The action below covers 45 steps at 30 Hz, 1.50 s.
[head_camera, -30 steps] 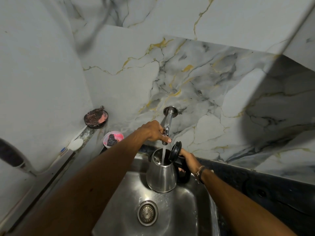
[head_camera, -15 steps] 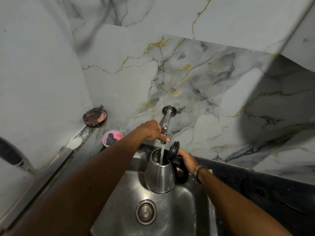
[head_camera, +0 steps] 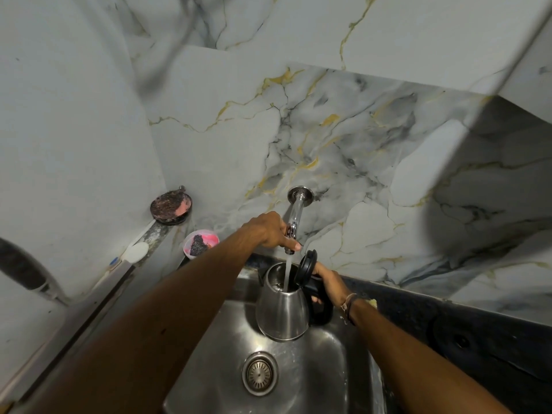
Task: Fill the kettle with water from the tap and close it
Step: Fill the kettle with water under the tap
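A steel kettle [head_camera: 282,312] stands upright in the sink [head_camera: 325,380], right under the wall tap [head_camera: 296,213]. Its black lid [head_camera: 306,265] is flipped up at the handle side. A stream of water [head_camera: 287,271] runs from the spout into the kettle's mouth. My left hand [head_camera: 267,231] grips the tap's handle, index finger stretched along it. Around the kettle's black handle [head_camera: 321,306] my right hand [head_camera: 328,280] is closed, holding the kettle steady.
The sink drain [head_camera: 259,374] lies in front of the kettle. A pink bowl [head_camera: 199,243] and a dark round dish [head_camera: 171,206] sit on the ledge at the left. A dark counter [head_camera: 478,348] runs along the right. Marble wall behind the tap.
Almost nothing moved: water keeps pouring into the kettle and both hands hold their places. The view shifted slightly.
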Each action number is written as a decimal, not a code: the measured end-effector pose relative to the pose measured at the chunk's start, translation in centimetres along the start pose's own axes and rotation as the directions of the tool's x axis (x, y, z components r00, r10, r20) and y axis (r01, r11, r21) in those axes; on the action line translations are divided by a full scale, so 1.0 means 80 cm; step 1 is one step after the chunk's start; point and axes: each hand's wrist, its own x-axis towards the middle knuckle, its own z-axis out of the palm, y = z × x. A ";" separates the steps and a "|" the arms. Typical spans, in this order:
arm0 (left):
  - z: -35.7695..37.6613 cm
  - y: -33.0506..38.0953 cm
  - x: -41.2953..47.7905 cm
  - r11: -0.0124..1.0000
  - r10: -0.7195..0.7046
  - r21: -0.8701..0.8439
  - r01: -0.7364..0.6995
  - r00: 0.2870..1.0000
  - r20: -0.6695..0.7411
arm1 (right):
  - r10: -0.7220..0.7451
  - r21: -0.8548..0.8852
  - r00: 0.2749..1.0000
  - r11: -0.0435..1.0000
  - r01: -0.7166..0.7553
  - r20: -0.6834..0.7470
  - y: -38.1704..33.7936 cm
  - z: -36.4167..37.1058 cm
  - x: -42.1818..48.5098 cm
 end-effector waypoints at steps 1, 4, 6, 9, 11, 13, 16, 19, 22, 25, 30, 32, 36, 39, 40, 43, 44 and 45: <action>0.000 0.000 0.000 1.000 -0.003 0.000 0.003 1.000 -0.001 | 0.004 0.002 1.000 1.000 -0.004 0.005 0.000 0.000 0.000; 0.000 0.002 -0.001 1.000 -0.006 0.004 0.006 1.000 0.004 | 0.011 0.005 1.000 1.000 -0.011 0.012 0.001 0.000 -0.002; 0.000 0.003 -0.001 1.000 -0.004 0.013 0.004 1.000 0.007 | 0.009 0.009 1.000 1.000 -0.009 0.017 0.001 0.000 -0.003; -0.001 0.005 -0.001 1.000 -0.009 0.027 0.008 1.000 0.008 | 0.008 0.012 1.000 1.000 -0.008 0.012 0.000 0.000 -0.006; -0.001 0.005 -0.001 0.999 -0.011 0.032 0.010 1.000 0.010 | 0.009 0.030 1.000 0.999 -0.010 0.004 -0.001 0.000 -0.007; -0.002 0.006 -0.001 0.999 -0.014 0.037 0.014 1.000 0.011 | 0.007 0.043 1.000 0.999 -0.007 0.002 -0.002 -0.001 -0.008; -0.003 0.007 0.000 0.999 -0.021 0.047 0.020 1.000 0.018 | 0.001 0.041 1.000 0.999 -0.001 0.001 -0.005 -0.001 -0.008; -0.004 0.010 0.000 0.998 -0.028 0.062 0.027 0.999 0.022 | -0.001 0.021 1.000 1.000 0.001 -0.009 -0.004 -0.002 -0.006; -0.005 0.009 -0.001 0.997 -0.030 0.068 0.029 0.999 0.026 | -0.002 0.004 1.000 1.000 0.002 -0.015 -0.002 -0.003 -0.004; -0.005 0.010 -0.002 0.998 -0.028 0.063 0.026 0.999 0.032 | -0.008 0.011 1.000 1.000 0.008 -0.018 -0.004 -0.001 -0.005; -0.006 0.014 -0.005 0.998 -0.031 0.064 0.029 0.999 0.034 | -0.004 -0.001 1.000 1.000 0.004 -0.023 -0.004 -0.001 -0.007; -0.007 0.015 -0.005 0.997 -0.035 0.071 0.032 0.999 0.037 | -0.005 -0.005 1.000 1.000 0.005 -0.025 -0.005 -0.002 -0.008; -0.006 0.015 -0.004 0.997 -0.038 0.074 0.035 0.998 0.043 | -0.015 -0.031 0.999 0.999 0.014 -0.034 -0.002 -0.003 -0.008; -0.006 0.014 -0.004 0.997 -0.040 0.073 0.037 0.998 0.039 | -0.019 -0.018 0.999 1.000 0.018 -0.040 0.000 -0.004 -0.006; -0.006 0.014 -0.005 0.997 -0.040 0.073 0.037 0.998 0.039 | -0.019 -0.016 0.999 1.000 0.019 -0.038 0.001 -0.004 -0.006; -0.006 0.013 -0.005 0.997 -0.037 0.066 0.034 0.999 0.038 | -0.021 -0.021 0.999 1.000 0.020 -0.026 -0.001 -0.003 -0.010; -0.006 0.013 -0.005 0.997 -0.035 0.065 0.032 0.999 0.036 | -0.025 -0.023 0.999 0.999 0.024 -0.025 -0.002 -0.003 -0.011; -0.006 0.013 -0.005 0.997 -0.034 0.065 0.032 0.999 0.035 | -0.028 -0.022 0.999 0.999 0.028 -0.024 -0.002 -0.002 -0.012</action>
